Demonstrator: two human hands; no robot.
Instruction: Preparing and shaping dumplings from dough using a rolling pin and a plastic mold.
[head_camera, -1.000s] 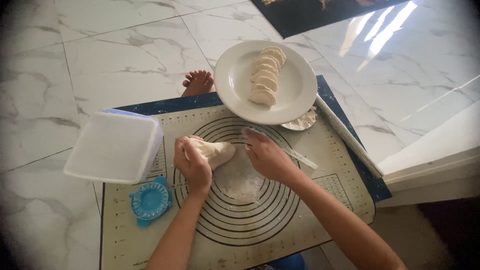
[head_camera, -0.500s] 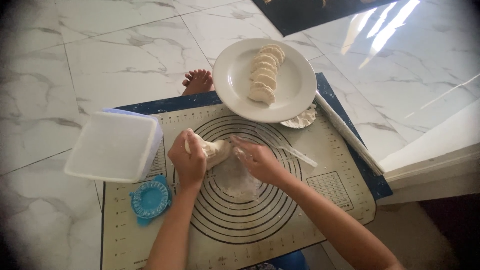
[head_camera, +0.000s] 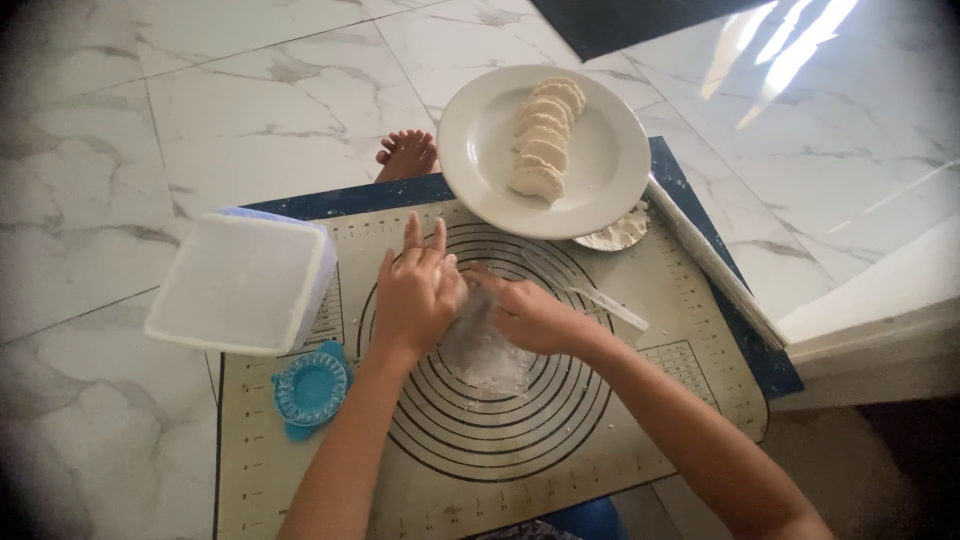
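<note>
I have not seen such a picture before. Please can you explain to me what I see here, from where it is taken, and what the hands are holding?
There is no machine here. A person wears one camera on the head, so the view looks down at that person's own two bare hands.

The work surface is a beige mat with printed circles, lying on a marble floor. The left hand and the right hand meet at the middle of the mat over a floury patch. They press together, seemingly on a lump of dough, but the hands hide it, so the grip of each is unclear.

Around them: a white plate with a row of folded dumplings, a white lidded box, a blue round press, a rolling pin, and a bare foot at the mat's far edge.
</note>
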